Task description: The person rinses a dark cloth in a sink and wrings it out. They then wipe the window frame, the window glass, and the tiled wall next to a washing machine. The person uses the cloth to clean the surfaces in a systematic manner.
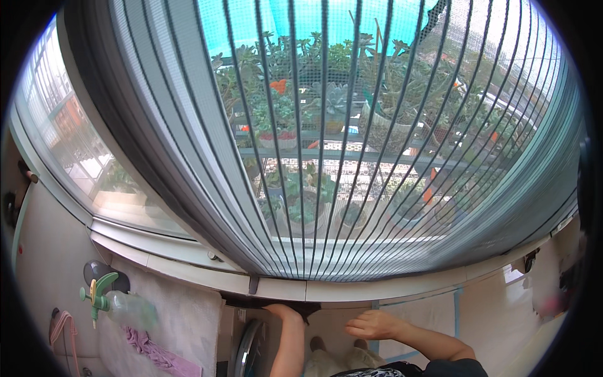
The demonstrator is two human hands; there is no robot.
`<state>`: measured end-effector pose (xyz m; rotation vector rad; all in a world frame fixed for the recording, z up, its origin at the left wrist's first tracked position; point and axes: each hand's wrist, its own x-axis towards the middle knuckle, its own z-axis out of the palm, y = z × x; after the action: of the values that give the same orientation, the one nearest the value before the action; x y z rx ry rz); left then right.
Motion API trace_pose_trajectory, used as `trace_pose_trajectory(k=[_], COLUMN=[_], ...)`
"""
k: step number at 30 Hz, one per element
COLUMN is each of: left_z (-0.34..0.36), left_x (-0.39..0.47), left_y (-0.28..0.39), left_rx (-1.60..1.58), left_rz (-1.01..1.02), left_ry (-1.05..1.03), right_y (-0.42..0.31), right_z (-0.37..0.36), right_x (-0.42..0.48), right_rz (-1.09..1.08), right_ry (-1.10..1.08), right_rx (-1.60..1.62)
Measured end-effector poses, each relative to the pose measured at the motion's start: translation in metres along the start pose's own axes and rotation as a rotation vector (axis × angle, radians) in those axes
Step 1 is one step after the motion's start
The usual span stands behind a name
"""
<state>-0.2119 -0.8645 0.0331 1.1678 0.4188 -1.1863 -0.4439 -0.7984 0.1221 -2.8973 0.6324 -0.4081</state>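
My left hand point(283, 312) reaches beneath the white window sill, its fingers against a dark cloth point(306, 308) whose edge hangs below the sill. The cloth and the sill partly hide what that hand does. Further right, my right hand point(372, 325) is held in front of my body with its fingers curled; nothing is clearly visible in it. Above both hands stretches a pleated insect screen point(330, 198) with dark vertical folds, and potted succulents point(278, 127) stand on shelves behind it.
At the lower left, a counter point(174, 301) holds a clear spray bottle point(127, 308) with a green pump head and a crumpled purple cloth point(150, 348). A front-loading washing machine point(249, 348) is beside my left forearm. Pink hangers point(63, 327) hang at the far left.
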Motion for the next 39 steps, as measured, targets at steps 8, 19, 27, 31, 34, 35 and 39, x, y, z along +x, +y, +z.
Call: trace_pose_trajectory(k=[8,19,27,31,34,35,39], left_z=[-0.008,-0.034,-0.014,-0.031,-0.017,-0.015,-0.015], left_x=[0.028,0.086,0.023,0.073,0.068,0.069,0.077], left_y=[0.050,0.057,0.009,0.025,0.057,0.065,0.087], left_rx=[-0.030,0.026,0.074,0.074,0.077,0.083,0.095], left_rz=[-0.086,0.175,-0.059,0.022,0.034,0.044,0.092], left_ry=[-0.417,-0.230,-0.123,-0.371,-0.289,-0.262,-0.182], right_y=[0.005,0.003,0.006,0.003,0.001,-0.001,0.000], right_z=[0.005,-0.003,0.002,0.005,0.011,0.014,0.014], right_x=[0.003,-0.025,-0.027,-0.028,-0.032,-0.033,-0.035], right_rz=[0.016,0.124,0.170,0.234,0.292,0.311,0.390], right_ry=[0.022,0.012,-0.047,-0.126,-0.186,-0.202,-0.274], right_rx=[0.039,-0.060,0.029,0.035,0.077,0.095,0.188])
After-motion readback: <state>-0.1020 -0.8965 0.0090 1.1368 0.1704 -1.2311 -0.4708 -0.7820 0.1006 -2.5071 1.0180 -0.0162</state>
